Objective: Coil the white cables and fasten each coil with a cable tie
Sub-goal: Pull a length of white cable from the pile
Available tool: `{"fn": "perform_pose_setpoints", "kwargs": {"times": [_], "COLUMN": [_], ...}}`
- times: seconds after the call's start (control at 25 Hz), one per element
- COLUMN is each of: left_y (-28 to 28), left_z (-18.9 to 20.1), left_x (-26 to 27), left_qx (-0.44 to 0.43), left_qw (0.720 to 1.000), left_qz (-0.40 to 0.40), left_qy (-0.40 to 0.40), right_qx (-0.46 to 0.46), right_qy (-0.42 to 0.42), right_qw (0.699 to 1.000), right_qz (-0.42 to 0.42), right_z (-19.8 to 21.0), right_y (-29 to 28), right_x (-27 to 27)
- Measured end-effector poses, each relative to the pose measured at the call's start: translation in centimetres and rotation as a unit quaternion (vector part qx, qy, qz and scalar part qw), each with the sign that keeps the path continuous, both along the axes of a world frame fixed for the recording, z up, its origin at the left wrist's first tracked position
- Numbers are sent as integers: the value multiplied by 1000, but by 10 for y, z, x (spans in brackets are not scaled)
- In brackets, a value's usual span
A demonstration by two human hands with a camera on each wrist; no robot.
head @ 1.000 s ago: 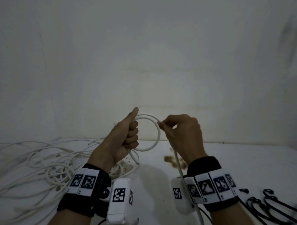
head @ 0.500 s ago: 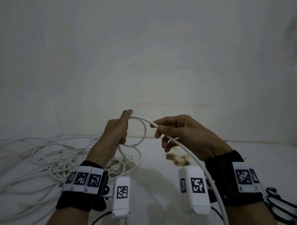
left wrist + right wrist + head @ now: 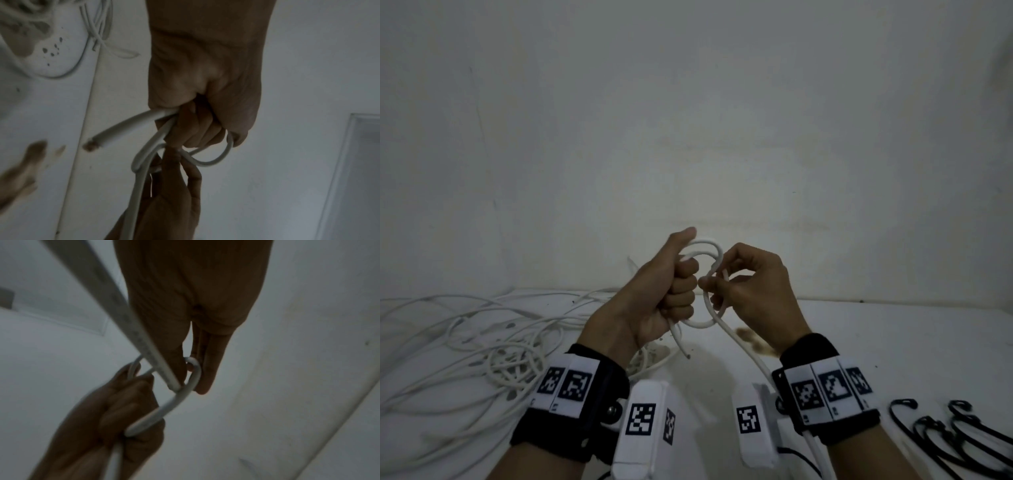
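Note:
I hold a small coil of white cable [image 3: 707,245] in the air above the table. My left hand [image 3: 671,287] grips the coil in a fist, thumb up, and the cut cable end [image 3: 685,351] sticks out below it. My right hand [image 3: 743,284] pinches a loop of the same cable just right of the left fist. From there the cable runs down past my right wrist [image 3: 753,359]. The left wrist view shows the fist [image 3: 197,129] round the loops [image 3: 213,162] and the frayed end [image 3: 92,144]. In the right wrist view my fingers [image 3: 205,369] pinch the bent cable [image 3: 185,392].
A tangled heap of loose white cables [image 3: 482,342] covers the left of the white table [image 3: 893,342]. Several black cable ties [image 3: 945,435] lie at the front right. A brown stain [image 3: 750,339] marks the table under my hands. A pale wall [image 3: 688,120] stands close behind.
My right hand came back in to the left fist and laid another loop on the coil. The coil now has more than one turn, and the hands are close together again.

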State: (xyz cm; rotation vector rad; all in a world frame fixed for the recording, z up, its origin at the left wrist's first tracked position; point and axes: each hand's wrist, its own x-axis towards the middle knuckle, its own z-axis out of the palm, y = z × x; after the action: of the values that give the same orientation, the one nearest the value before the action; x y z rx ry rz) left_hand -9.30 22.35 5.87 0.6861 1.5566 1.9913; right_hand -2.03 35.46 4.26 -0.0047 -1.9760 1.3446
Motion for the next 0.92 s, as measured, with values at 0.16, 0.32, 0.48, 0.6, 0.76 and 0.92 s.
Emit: {"fn": "perform_pose_setpoints", "kwargs": {"times": [0.16, 0.32, 0.48, 0.6, 0.76, 0.92], "left_y": [7, 8, -5, -13, -20, -21], "left_z": [-1, 3, 0, -7, -14, -22], "left_x": [6, 7, -11, -24, -33, -46], "left_qx": [-7, -13, -8, -27, -86, -58], "left_qw": [1000, 997, 995, 990, 972, 975], "left_qz": [-26, -11, 52, 94, 130, 167], "left_qy": [13, 70, 81, 99, 174, 136], "right_qx": [105, 172, -83, -289, 39, -64], "right_qy": [4, -7, -129, -111, -76, 35], "right_qw": [975, 931, 986, 947, 990, 997], "right_qz": [-195, -323, -68, 87, -112, 0], "right_z": [1, 0, 13, 25, 35, 41], "right_y": [10, 10, 19, 24, 27, 19], "right_x": [-2, 1, 8, 16, 30, 36]}}
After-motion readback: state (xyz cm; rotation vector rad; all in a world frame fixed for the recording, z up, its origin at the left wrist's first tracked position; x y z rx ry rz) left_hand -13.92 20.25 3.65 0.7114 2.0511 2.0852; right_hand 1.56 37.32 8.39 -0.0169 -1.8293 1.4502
